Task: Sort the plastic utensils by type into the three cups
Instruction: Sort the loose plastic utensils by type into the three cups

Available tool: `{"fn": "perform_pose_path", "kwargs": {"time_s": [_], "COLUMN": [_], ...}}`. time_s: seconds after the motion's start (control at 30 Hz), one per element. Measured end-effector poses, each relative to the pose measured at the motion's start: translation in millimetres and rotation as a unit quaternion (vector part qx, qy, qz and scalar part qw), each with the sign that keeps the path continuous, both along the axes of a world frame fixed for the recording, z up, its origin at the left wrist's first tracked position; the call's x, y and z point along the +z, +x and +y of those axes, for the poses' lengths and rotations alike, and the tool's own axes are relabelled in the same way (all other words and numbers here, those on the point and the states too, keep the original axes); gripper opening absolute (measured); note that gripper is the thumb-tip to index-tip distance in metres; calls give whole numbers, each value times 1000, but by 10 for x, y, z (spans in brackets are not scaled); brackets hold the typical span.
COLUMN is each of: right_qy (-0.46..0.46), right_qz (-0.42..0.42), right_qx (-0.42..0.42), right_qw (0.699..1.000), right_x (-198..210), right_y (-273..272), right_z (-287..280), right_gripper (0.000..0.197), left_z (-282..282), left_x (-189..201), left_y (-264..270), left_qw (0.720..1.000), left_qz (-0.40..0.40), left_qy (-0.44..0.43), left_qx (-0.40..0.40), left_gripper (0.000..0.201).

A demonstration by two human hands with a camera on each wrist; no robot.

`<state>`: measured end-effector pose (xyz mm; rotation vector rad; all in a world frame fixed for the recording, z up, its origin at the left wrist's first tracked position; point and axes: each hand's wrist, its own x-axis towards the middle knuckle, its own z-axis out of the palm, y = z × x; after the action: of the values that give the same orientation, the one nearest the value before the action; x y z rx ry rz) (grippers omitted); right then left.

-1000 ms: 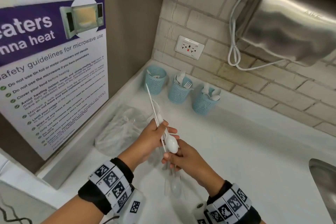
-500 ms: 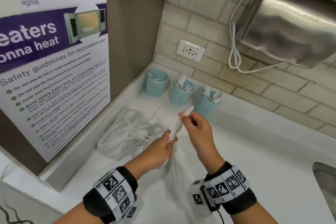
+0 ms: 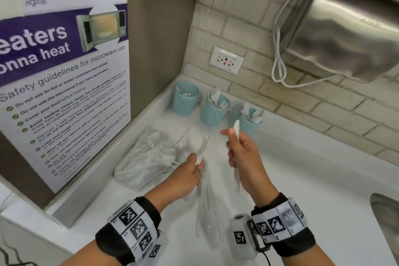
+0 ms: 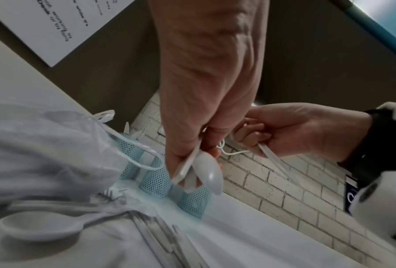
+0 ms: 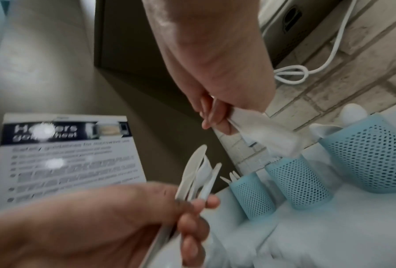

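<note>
Three teal mesh cups stand in a row at the counter's back: the left cup (image 3: 185, 98) with a few white pieces, the middle cup (image 3: 213, 111) with forks, the right cup (image 3: 248, 124) with spoons. My left hand (image 3: 197, 163) grips a bundle of white utensils (image 4: 201, 174), a spoon and a knife among them. My right hand (image 3: 234, 138) pinches a single white utensil (image 3: 236, 128), held upright just in front of the right cup; its type is unclear. The two hands are apart.
A clear plastic bag (image 3: 146, 157) holding more utensils lies left of my hands. Loose white utensils (image 3: 207, 211) lie on the white counter (image 3: 313, 179) between my wrists. A sink (image 3: 386, 218) is at the right edge, with a hand dryer (image 3: 345, 28) and a dangling cable above.
My right hand has pulled one utensil out of the left hand's bundle and carried it right, towards the right cup. The left hand has dropped slightly with the rest.
</note>
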<state>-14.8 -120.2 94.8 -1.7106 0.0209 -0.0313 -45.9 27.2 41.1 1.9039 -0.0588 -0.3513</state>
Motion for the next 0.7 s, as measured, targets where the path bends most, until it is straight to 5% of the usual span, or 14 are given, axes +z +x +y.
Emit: {"fn": "perform_pose_path", "kwargs": {"time_s": [0.1,0.23,0.5,0.7], "right_qy": [-139,-183,-13,66], "right_qz": [-5,-9,-18,10], "right_qx": [33,20,-122,-90], "right_qw": [990,983,992,994], "right_x": [-166,-296,-22,3], "right_y": [-84,-70,105,62], "right_z": [99,134,-164,-246], "right_gripper": [24,22,22,16], "left_z": [-28,-48,73,81], "left_x": [-15,9,-46,-68], "left_y": [0,-25,-8,38], "left_qw": [998,996,999,985], "left_qz": [-21,-33,40,47], "left_qy": [64,83,-5,-91], "left_qx": [-6,-6,23,140], "left_gripper": [19,23,13,20]}}
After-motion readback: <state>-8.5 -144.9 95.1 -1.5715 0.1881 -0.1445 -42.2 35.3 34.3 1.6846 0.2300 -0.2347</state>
